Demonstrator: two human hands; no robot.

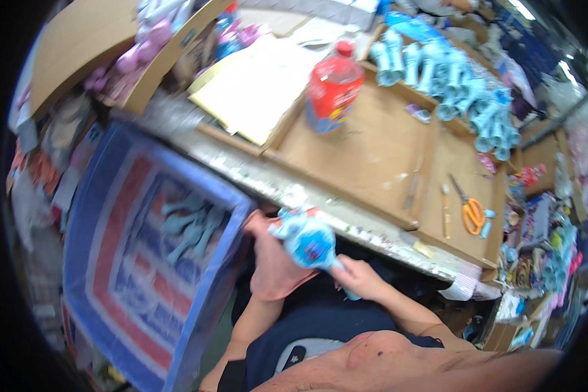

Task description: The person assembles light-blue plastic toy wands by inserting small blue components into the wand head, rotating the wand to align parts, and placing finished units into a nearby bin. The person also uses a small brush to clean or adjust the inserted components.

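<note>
A light blue plastic toy (310, 243) with a round head and a narrow handle is in front of my body. My right hand (360, 277) is closed around its handle. A salmon-pink cloth (271, 266) covers most of my left hand, which is behind and beside the toy's head. The cloth hides the left fingers, so their grip does not show. To the left stands a blue bin with red and white stripes (212, 287), holding several light blue plastic pieces (193, 225).
On the bench are cardboard trays (379, 147), a red-labelled bottle (335, 88), orange-handled scissors (472, 212), a thin brush (445, 212) and paper sheets (268, 78). Several light blue pieces (431, 68) lie at the back. A cardboard box (88, 49) with pink parts stands far left.
</note>
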